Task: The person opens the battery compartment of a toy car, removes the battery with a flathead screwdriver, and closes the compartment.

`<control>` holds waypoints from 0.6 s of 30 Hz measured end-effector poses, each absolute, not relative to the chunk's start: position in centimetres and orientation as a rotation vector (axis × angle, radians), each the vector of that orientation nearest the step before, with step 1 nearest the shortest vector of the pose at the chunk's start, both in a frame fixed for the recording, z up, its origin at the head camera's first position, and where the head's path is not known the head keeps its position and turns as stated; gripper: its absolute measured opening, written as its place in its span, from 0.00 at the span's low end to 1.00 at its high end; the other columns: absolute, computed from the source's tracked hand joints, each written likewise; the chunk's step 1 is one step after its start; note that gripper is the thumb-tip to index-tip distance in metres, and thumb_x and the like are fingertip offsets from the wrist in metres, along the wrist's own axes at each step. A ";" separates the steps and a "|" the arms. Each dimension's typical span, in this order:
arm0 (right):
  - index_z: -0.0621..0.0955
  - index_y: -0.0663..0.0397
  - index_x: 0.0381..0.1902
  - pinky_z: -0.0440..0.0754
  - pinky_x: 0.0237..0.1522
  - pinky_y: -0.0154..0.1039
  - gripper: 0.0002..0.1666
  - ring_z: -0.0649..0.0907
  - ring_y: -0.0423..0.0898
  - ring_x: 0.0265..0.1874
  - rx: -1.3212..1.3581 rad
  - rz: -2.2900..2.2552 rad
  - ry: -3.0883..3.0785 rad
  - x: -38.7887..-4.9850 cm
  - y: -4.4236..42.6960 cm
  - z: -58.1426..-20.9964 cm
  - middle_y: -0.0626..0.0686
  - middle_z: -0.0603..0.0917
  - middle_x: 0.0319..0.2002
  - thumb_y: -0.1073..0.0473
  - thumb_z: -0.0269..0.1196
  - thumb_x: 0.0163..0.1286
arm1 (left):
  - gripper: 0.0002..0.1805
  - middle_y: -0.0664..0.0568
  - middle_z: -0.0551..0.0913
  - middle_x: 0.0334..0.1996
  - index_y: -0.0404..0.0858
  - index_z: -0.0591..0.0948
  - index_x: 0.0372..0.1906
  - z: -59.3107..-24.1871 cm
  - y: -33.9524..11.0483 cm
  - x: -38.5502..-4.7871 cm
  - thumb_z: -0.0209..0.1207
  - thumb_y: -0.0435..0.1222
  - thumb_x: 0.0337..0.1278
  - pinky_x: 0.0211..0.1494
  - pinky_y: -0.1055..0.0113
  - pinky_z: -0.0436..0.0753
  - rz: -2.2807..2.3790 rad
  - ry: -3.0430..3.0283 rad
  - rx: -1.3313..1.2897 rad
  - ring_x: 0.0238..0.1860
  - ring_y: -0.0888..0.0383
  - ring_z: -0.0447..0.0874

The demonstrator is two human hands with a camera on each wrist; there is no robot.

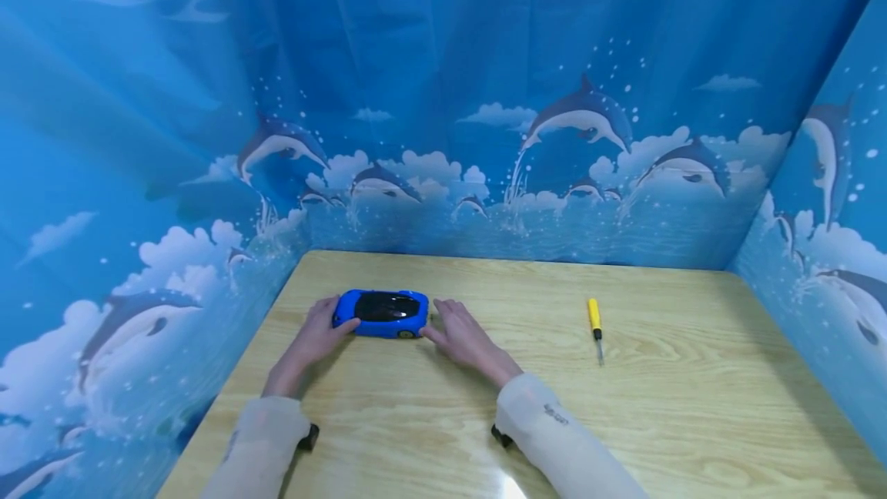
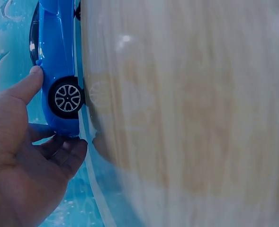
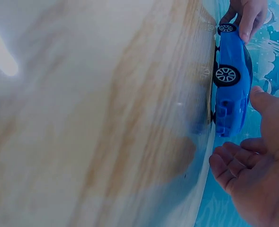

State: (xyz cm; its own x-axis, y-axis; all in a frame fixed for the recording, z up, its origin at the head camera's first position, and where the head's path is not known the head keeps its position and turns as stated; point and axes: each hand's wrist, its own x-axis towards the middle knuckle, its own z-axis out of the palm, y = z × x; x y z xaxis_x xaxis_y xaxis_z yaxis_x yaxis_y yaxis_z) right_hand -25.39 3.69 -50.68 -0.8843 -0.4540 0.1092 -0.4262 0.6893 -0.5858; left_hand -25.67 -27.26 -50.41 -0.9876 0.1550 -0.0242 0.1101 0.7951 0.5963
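Clock directions as in the head view, 12 at the desk's far edge.

Car (image 1: 383,314): blue, black roof and windows. Stands upright on its wheels at about 10 o'clock on the desk (image 1: 693,376), lengthwise along the 9–3 line. Left wrist view gives a wheel (image 2: 67,97) with silver spokes and a black tyre.

Left hand (image 1: 320,337): at the car's 9 o'clock end, grasping it. Thumb lies against the car's near side; the other fingers bend round behind that end.

Right hand (image 1: 463,339): just off the car's 3 o'clock end, released. Fingers loosely bent, palm toward the car, a gap between fingers and bodywork in the right wrist view. Thumb tip is right at the car's edge; contact cannot be told.

Screwdriver (image 1: 595,320): lies well apart from the car, toward its 3 o'clock. Yellow handle toward 12, black collar, metal shaft toward 6.

Pale sleeves (image 1: 554,437) cover both forearms; a black block (image 1: 308,437) shows at the left wrist, a similar one at the right. Blue curtain (image 1: 443,60) with printed dolphins (image 1: 578,118) stands along the desk's 12 o'clock side and continues at 9 and 3.
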 end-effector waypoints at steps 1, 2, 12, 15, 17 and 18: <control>0.64 0.69 0.76 0.64 0.78 0.55 0.44 0.66 0.62 0.74 -0.744 -0.975 2.849 -25.4 3.7 -50.7 0.68 0.69 0.72 0.42 0.59 0.78 | 0.45 0.21 0.53 0.75 0.19 0.52 0.77 -50.4 -27.2 -25.7 0.55 0.49 0.77 0.78 0.33 0.56 0.963 2.907 0.217 0.75 0.26 0.50; 0.64 0.69 0.76 0.65 0.77 0.55 0.44 0.67 0.62 0.73 -0.747 -0.979 2.852 -25.5 3.6 -50.7 0.68 0.70 0.72 0.42 0.60 0.77 | 0.45 0.21 0.54 0.75 0.19 0.53 0.77 -50.5 -27.0 -25.7 0.55 0.49 0.76 0.78 0.33 0.57 0.962 2.911 0.224 0.75 0.26 0.51; 0.66 0.68 0.75 0.72 0.73 0.52 0.44 0.73 0.58 0.68 -0.725 -1.004 2.877 -25.9 4.2 -51.2 0.64 0.75 0.67 0.45 0.64 0.75 | 0.41 0.24 0.64 0.71 0.21 0.60 0.75 -50.8 -25.3 -26.0 0.60 0.46 0.73 0.75 0.35 0.65 0.961 2.938 0.298 0.72 0.29 0.61; 0.66 0.70 0.75 0.71 0.74 0.52 0.45 0.73 0.59 0.68 -0.704 -1.014 2.880 -26.0 4.5 -51.3 0.64 0.75 0.67 0.44 0.65 0.74 | 0.39 0.24 0.66 0.70 0.21 0.62 0.74 -50.7 -24.7 -26.2 0.61 0.44 0.73 0.75 0.36 0.66 0.975 2.944 0.331 0.72 0.29 0.63; 0.66 0.71 0.74 0.71 0.74 0.53 0.45 0.72 0.59 0.69 -0.700 -1.027 2.879 -26.0 4.8 -51.2 0.65 0.75 0.68 0.44 0.65 0.74 | 0.38 0.24 0.68 0.69 0.21 0.63 0.73 -50.6 -24.3 -26.3 0.61 0.43 0.72 0.75 0.36 0.67 0.980 2.952 0.351 0.71 0.29 0.64; 0.66 0.71 0.74 0.71 0.74 0.53 0.45 0.72 0.60 0.68 -0.700 -1.030 2.878 -26.0 4.9 -51.2 0.65 0.75 0.68 0.44 0.65 0.73 | 0.38 0.24 0.69 0.69 0.21 0.64 0.73 -50.6 -24.2 -26.3 0.61 0.43 0.73 0.75 0.36 0.67 0.978 2.952 0.355 0.71 0.29 0.65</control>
State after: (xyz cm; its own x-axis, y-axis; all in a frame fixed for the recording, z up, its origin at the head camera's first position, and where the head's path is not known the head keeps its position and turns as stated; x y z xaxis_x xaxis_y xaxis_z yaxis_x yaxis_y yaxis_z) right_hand -26.00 4.92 -51.20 -0.9004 -0.4115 0.1410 -0.4075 0.6846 -0.6043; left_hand -26.29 -24.17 -50.60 -0.9742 0.2176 0.0604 0.2106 0.7789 0.5908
